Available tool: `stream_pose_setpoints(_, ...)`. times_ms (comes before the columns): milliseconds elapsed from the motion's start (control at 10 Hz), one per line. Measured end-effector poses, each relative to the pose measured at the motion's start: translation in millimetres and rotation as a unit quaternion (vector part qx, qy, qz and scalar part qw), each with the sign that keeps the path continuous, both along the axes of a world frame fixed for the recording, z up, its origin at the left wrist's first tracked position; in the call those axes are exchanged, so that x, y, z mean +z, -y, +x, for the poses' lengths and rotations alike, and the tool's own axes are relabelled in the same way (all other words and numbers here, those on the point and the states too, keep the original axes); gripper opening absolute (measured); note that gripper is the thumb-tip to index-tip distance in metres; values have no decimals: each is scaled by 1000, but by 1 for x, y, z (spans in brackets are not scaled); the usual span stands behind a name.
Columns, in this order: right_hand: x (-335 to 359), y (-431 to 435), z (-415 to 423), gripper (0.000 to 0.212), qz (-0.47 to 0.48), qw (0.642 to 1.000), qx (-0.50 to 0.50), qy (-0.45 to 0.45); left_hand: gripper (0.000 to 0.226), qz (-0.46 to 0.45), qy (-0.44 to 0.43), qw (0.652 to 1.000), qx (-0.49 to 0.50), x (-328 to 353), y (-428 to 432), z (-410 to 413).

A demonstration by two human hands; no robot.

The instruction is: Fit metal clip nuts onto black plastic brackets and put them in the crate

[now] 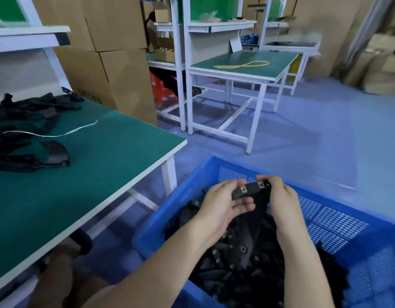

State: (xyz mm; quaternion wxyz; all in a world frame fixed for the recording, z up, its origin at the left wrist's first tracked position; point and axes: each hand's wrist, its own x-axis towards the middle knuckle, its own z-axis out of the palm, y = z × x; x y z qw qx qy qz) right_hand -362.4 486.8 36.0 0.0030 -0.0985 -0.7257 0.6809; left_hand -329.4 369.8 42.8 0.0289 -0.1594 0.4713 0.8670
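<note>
Bracket (251, 191) between fingers (242, 205), above crate (157, 228)

The bracket (251, 193) at lower centre was black plastic with a matt finish. Two clip nuts (243, 188) on its upper edge were bare metal with a dull shine. The crate (338, 221) at lower right was blue plastic, smooth along the rim, its walls an open mesh. The table top (107, 165) at left had a green matt surface and a pale, smooth edge. The boxes (116, 70) at upper left were plain brown cardboard without gloss.
</note>
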Motion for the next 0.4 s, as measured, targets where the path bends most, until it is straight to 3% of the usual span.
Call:
stream_pose_setpoints(100, -4, -8, 2, 33, 18, 1000, -3, -1, 23, -8, 8, 999, -32, -7, -5, -1)
stream_pose_setpoints(200, -9, -10, 1, 32, 93, 995, -18, -23, 21, -141, 41, 985, -94, -21, 1, -3)
stream_pose_setpoints(300, -7, -1, 5, 32, 150, 987, -27, -49, 15, -332, 66, 931, -136, -28, 17, 4)
stream_pose_setpoints(400, -1, 26, 8, 24, 122, 987, 28, -97, 18, -279, 23, 960, -24, -19, 42, 10)
